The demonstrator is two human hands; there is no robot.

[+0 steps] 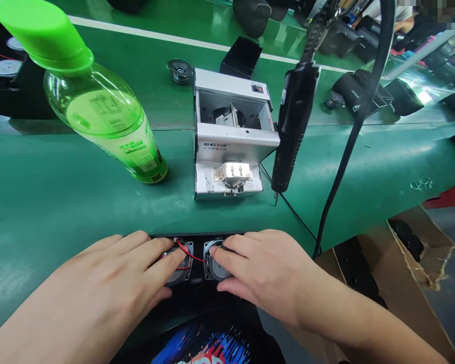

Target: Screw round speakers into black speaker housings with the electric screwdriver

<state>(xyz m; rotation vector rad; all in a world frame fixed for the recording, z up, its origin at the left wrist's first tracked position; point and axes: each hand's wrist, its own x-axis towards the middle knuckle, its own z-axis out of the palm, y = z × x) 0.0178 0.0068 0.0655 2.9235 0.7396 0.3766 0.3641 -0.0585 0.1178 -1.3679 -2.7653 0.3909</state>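
Firstly, the left hand [121,278] and right hand [265,268] lie, fingers bent and slightly apart, on two speakers [214,269] in a black case [197,273] at the near edge of the bench [79,202]; grip cannot be told. They partly hide the speakers, backs upward; the case, ends concealed, runs lengthwise left to right. Beyond: a silver machine [237,139], a hanging screwdriver [293,129], a bottle [114,121].

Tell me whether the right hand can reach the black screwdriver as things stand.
Probably yes: the black screwdriver hangs beyond the right hand, with nothing apparently between them, though that hand would first have to leave the speaker it touches.
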